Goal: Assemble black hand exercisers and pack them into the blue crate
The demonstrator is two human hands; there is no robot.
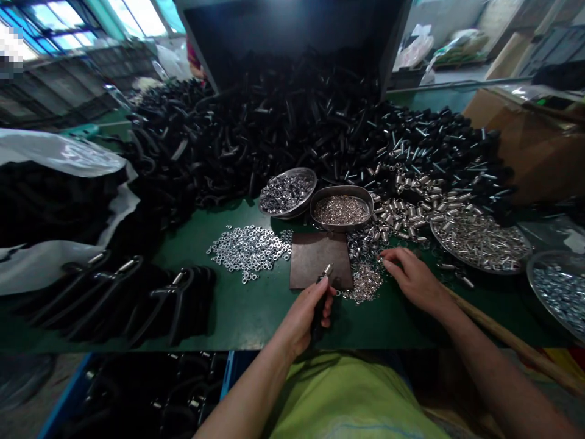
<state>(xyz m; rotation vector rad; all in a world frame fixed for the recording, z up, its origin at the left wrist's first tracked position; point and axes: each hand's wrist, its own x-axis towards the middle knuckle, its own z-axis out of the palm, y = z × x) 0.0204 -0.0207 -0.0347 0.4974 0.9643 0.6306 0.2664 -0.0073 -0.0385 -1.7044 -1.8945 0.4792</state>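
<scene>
My left hand (pixel 305 311) is closed round a black handle (pixel 317 320), with a metal coil spring (pixel 328 269) standing out at its upper end. It is held over the near edge of a brown square plate (pixel 320 259). My right hand (pixel 414 277) has its thumb and fingertips pinched together beside a heap of small metal pieces (pixel 364 283); what lies between the fingertips is too small to make out. Left of the plate lies a spread of metal nuts (pixel 251 249). Loose coil springs (pixel 411 213) lie beyond my right hand.
Behind the plate stand a bowl of metal rings (pixel 287 194) and an oval tin (pixel 342 208). A big pile of black parts (pixel 283 128) fills the back. Bowls of pins (pixel 482 241) and bluish hardware (pixel 562 289) stand right. Black handles (pixel 176 305) are lined up left, near a wooden stick (pixel 507 335) at right.
</scene>
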